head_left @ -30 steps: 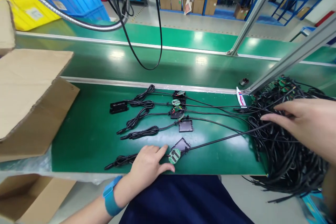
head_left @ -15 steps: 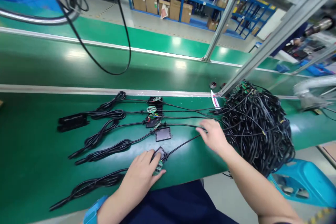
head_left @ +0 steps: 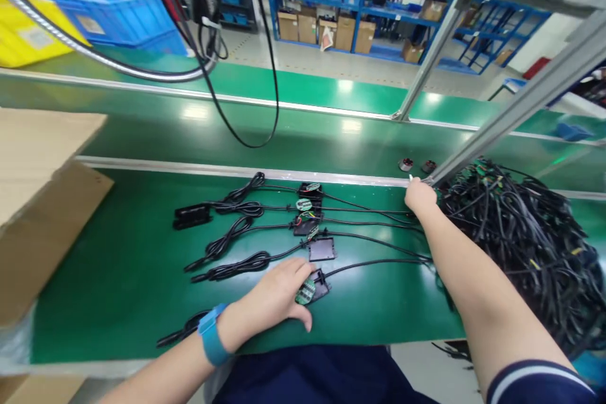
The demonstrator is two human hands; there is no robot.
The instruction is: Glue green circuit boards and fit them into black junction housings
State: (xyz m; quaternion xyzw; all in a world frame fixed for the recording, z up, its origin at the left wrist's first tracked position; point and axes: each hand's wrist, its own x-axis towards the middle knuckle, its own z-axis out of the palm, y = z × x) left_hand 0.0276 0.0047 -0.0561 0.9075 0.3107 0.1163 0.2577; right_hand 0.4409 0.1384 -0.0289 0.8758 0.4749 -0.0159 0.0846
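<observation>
My left hand (head_left: pixel 284 290) rests at the lowest case, its thumb stretched out away from the fingers. Its fingers lie against a green circuit board (head_left: pixel 305 291) on a small black plastic case (head_left: pixel 320 285); the fingertips are partly hidden. A black cable (head_left: pixel 374 262) runs right from that case. At the back right, my right hand (head_left: pixel 420 196) is closed on a white tube, with only its tip (head_left: pixel 411 178) showing. Further cases and boards, including a round board (head_left: pixel 303 204) and an open case (head_left: pixel 322 249), line up behind my left hand with bundled cables (head_left: pixel 243 265) to their left.
A large heap of black cables (head_left: pixel 530 246) covers the right side. Two small round metal pieces (head_left: pixel 406 165) stand near the slanted metal post (head_left: pixel 502 113). A cardboard box (head_left: pixel 52 233) is at the left. A black cable loop (head_left: pixel 255 146) hangs above the bench.
My right hand has left the cable, reached back and closed on the white tube. My left hand stays at the lowest case. The view has shifted left, bringing the cardboard box in.
</observation>
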